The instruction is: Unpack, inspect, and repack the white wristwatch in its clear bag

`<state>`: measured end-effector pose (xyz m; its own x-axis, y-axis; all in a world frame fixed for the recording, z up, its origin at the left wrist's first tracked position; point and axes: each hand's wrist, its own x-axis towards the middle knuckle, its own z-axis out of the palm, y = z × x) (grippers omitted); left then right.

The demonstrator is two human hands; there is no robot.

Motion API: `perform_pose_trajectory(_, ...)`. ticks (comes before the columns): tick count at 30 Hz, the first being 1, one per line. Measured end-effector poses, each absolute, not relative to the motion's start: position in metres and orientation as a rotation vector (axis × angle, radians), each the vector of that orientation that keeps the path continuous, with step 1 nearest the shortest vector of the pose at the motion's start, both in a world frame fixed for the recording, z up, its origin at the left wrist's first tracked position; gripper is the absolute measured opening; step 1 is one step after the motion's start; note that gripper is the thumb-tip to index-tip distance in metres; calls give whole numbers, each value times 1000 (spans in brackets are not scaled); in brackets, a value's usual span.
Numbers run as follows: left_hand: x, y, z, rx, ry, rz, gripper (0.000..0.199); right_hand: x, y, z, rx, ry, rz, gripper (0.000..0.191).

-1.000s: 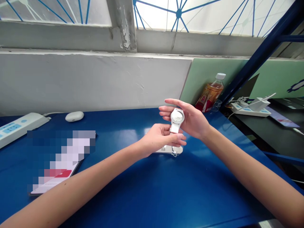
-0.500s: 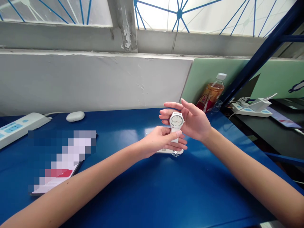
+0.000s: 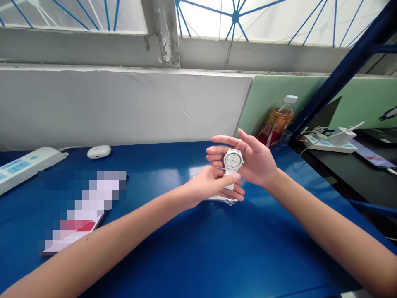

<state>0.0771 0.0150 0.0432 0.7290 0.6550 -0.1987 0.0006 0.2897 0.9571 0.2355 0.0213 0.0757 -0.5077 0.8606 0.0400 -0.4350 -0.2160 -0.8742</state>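
Note:
A white wristwatch [image 3: 233,159] with a round pale dial is held above the desk, its face turned up toward me. My left hand [image 3: 208,186] grips the lower strap, thumb on top and fingers underneath. Just behind and to the right, my right hand [image 3: 252,159] is open, palm turned inward, fingers stretched out to the left past the watch. Whether the right palm touches the watch case I cannot tell. Beneath my left hand lies a pale flat object [image 3: 218,199] with a small shiny piece at its edge, mostly hidden.
On the blue desk [image 3: 192,252], a phone [image 3: 102,194], partly blurred out, lies left beside a white earbud case [image 3: 99,152] and a power strip [image 3: 29,167]. A drink bottle [image 3: 277,122] leans at the back right, near a blue metal post [image 3: 338,68].
The watch has shifted slightly right and down with my left hand. My right hand's fingers have lowered a little and reach slightly farther left.

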Motion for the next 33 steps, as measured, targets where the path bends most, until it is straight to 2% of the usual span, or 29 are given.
perform_pose_trajectory(7, 75, 13, 57, 1204, 662, 481, 32, 236, 25, 75, -723, -1119, 1702, 43)
perform_pose_trajectory(12, 74, 14, 63, 1228, 705, 514, 33, 235, 27, 74, -724, -1012, 1725, 38)
perform_pose_trajectory(17, 76, 11, 65, 1339, 773, 541, 26, 235, 30, 69, -796, -1052, 1718, 32)
perform_pose_trajectory(20, 75, 9, 68, 1489, 814, 581, 26, 238, 32, 70, -910, -1234, 1535, 30)
perform_pose_trajectory(26, 64, 16, 65, 2051, 991, 735, 36, 247, 27, 82, -1166, -1684, 868, 34)
perform_pose_trajectory(29, 62, 20, 57, 2231, 1002, 738, 31, 251, 17, 78, -1243, -1713, 816, 41)
perform_pose_trajectory(33, 62, 20, 49, 2382, 976, 721, 26, 261, 3, 68, -1354, -1668, 763, 38)
